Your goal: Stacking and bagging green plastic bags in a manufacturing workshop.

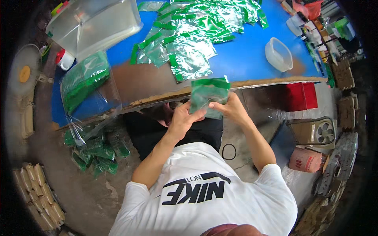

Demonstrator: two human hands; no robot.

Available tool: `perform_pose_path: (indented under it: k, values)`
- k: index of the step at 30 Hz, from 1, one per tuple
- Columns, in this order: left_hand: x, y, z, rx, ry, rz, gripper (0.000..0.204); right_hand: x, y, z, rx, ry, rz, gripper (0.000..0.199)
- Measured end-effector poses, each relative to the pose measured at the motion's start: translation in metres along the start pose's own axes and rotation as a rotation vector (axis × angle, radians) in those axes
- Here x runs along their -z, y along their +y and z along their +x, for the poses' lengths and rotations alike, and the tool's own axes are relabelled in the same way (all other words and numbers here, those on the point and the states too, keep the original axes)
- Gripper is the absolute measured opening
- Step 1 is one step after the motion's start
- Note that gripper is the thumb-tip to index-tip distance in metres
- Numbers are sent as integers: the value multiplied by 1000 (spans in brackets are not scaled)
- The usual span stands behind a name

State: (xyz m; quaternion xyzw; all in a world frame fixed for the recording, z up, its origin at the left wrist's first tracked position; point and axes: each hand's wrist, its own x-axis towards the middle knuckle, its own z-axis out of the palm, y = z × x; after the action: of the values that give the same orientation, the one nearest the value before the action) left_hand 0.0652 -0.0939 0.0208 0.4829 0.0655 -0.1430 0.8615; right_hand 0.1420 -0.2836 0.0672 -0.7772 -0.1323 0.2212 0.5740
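In front of my chest, at the table's front edge, I hold up a small clear plastic bag [210, 91] with a green band along its top. My left hand [183, 121] pinches its lower left side, and my right hand [234, 110] grips its lower right side with the thumb across the front. What the bag contains, if anything, I cannot make out. Just beyond it, a heap of shiny green-and-clear bags [189, 51] spreads over the blue table [244, 59]. A large clear bag with a stack of green packets [88, 80] hangs over the table's left edge.
A big translucent bin [98, 29] stands at the back left, with a red-and-white mug [65, 59] near it. A small clear tub [278, 55] sits on the right. Below are green packets [100, 151], a red box [301, 96] and a chair [284, 139].
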Motion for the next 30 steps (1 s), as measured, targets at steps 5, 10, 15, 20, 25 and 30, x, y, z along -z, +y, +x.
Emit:
perform_pose_path:
  k: [5,10,15,20,25,30]
  values:
    - [23,2,-25,-19,197,150,24,-19,2,29,-65,-213,-249,46]
    - [39,1,-36,-139,270,-357,32,10,-12,92,822,167,-738,39]
    - [31,-9,-30,-104,377,-522,31,-29,-10,71,845,-205,-935,41]
    - [44,-18,-28,-109,448,-425,29,-28,-20,86,639,-153,-632,38]
    - [70,-16,-33,-226,471,-414,30,-14,-6,103,742,-173,-1052,51]
    - [69,-11,-32,-177,390,-394,34,-25,-14,74,773,-338,-662,44]
